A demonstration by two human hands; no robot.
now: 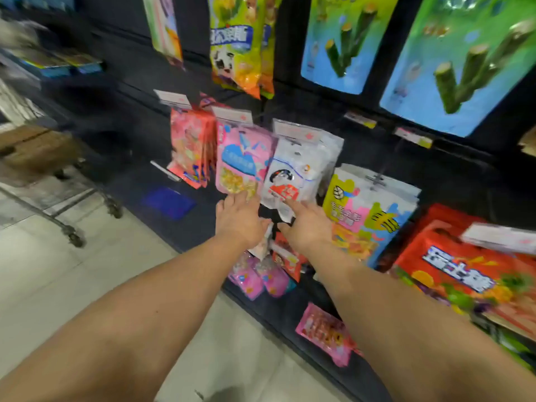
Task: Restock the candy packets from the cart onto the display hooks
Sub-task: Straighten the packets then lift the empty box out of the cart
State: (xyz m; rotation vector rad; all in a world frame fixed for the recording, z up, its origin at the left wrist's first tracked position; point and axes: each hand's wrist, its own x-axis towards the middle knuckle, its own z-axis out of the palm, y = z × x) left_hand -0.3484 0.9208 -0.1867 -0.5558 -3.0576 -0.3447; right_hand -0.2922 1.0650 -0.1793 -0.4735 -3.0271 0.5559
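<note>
White candy pkt (293, 175) hanging on display hook mid-rack, lower edge touching right hand (307, 224) index fingertip; fingers extended, not gripping. Left hand (242, 220) w/ straight fingers pressing bottom of pink pkt (242, 163) just beside. Print on pkts too blurred to read. Red pkts (191, 146) further left. Cart (58, 181) near rack's left end, holding cardboard box (34, 149).

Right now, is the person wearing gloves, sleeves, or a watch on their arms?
No. Both forearms are bare, with no sleeves showing. The left hand and right hand wear no gloves, and no watch, bracelet or ring shows.
</note>
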